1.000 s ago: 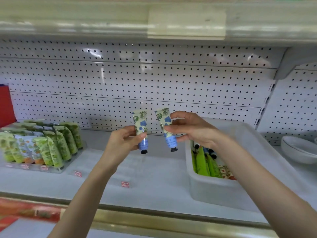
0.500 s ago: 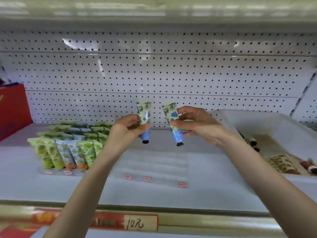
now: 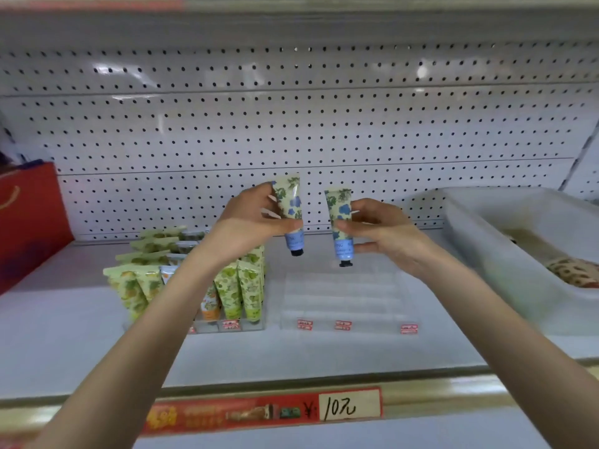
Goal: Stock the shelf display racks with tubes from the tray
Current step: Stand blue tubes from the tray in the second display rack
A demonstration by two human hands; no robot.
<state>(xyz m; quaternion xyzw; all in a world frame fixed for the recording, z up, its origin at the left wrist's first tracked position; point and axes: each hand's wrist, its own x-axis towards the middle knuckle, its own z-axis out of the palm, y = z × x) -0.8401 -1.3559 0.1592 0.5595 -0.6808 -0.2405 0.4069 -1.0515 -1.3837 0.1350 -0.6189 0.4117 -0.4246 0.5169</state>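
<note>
Both hands up: left hand (image 3: pixel 249 226) and right hand (image 3: pixel 382 234) each have fingers clamped on a blue-flowered tube (image 3: pixel 290 212), caps down, above the empty clear rack (image 3: pixel 348 299). Best lower them straight into separate slots.

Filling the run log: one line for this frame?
left hand: holds blue-flowered cream tube | right hand: holds matching tube | both cap-down above empty clear plastic rack

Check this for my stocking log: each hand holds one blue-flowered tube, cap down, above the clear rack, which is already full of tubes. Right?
Not quite. The head view shows the clear rack empty, with only red price tags along its front; the full rack stands to its left. The rest holds: the left hand and right hand each hold one tube, cap down.
</note>
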